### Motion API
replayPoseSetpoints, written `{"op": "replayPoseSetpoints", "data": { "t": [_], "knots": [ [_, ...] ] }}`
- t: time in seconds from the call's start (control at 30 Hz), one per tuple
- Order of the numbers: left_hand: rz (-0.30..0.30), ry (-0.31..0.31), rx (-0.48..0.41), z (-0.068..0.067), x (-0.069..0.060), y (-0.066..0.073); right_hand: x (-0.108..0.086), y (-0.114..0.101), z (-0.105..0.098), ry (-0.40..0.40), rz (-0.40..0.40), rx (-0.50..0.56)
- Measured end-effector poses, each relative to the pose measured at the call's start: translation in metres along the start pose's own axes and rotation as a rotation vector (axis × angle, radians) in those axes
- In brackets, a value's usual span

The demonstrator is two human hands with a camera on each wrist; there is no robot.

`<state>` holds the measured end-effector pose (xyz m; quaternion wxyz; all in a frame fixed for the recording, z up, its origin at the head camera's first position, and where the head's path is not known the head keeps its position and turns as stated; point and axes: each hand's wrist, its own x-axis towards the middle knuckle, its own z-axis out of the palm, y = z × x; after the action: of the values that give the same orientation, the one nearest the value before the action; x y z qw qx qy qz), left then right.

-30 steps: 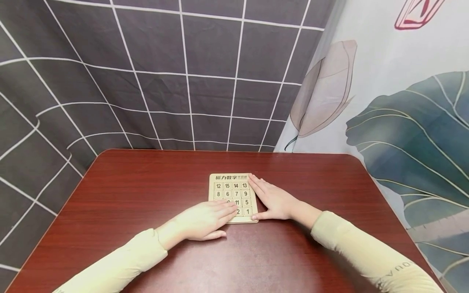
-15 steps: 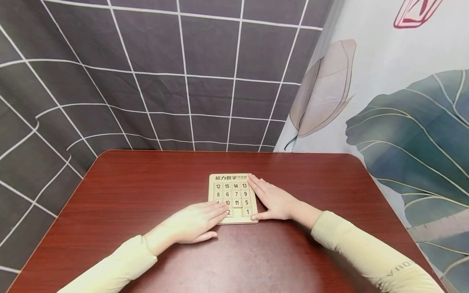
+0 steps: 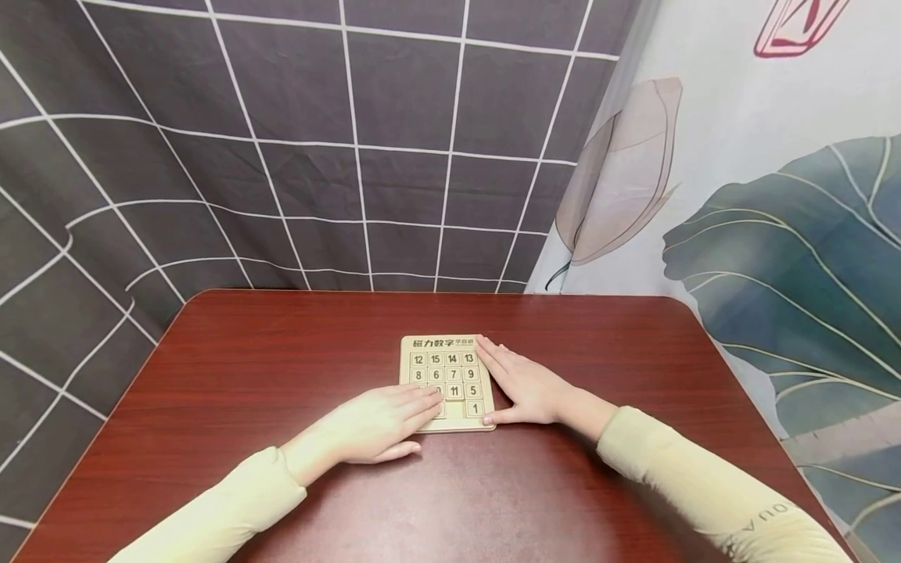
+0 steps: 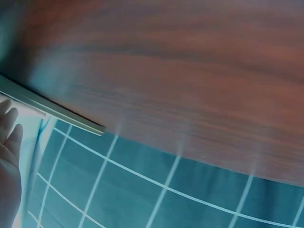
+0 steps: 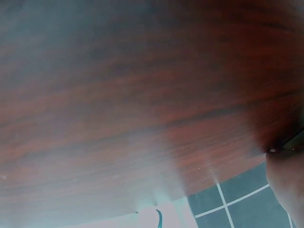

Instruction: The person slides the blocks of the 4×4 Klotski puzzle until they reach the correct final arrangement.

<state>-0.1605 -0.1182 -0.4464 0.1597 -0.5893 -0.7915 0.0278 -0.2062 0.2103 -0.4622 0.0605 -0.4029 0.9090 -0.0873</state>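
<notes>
A pale number sliding puzzle [image 3: 454, 375] lies flat on the table, its bottom row showing a gap left of tile 1 [image 3: 475, 408]. My left hand [image 3: 376, 424] reaches over the puzzle's lower left, straight fingers laid on the tiles and hiding several of them. On the other side my right hand [image 3: 529, 387] braces the frame, fingertips at the upper right corner and thumb at the lower right one. The left wrist view catches the puzzle's edge [image 4: 71, 116] and some fingers [image 4: 8, 126]. Only part of the right hand [image 5: 287, 183] appears in the right wrist view.
A reddish-brown table [image 3: 281, 344] with rounded far corners lies under both hands. Behind it hangs a dark curtain with a white grid [image 3: 401, 180]. A white curtain with leaf prints [image 3: 795, 281] hangs at the right.
My left hand has drawn back to the left across the puzzle. The gap now shows in the bottom row, with tile 2 shifted left. My right hand stays in place.
</notes>
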Motion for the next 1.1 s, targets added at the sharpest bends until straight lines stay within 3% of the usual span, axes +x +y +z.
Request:
{"op": "replayPoseSetpoints", "data": {
  "t": [0.3,0.43,0.63,0.93,1.1],
  "knots": [
    [0.04,-0.05,-0.001,0.002,0.039,0.01,-0.001,0.0,0.002,0.008,-0.018,-0.008],
    [0.05,-0.083,-0.008,0.004,0.048,0.013,0.0,0.0,0.003,0.01,-0.021,-0.01],
    [0.04,-0.11,-0.027,0.01,0.042,0.013,-0.001,-0.001,0.002,0.011,-0.023,-0.004],
    [0.029,-0.072,-0.003,0.012,0.022,0.008,0.0,-0.001,0.0,-0.002,-0.009,-0.007],
    [0.024,-0.062,-0.011,0.009,0.018,0.007,-0.001,0.001,0.001,0.002,-0.011,-0.021]
  ]
}}
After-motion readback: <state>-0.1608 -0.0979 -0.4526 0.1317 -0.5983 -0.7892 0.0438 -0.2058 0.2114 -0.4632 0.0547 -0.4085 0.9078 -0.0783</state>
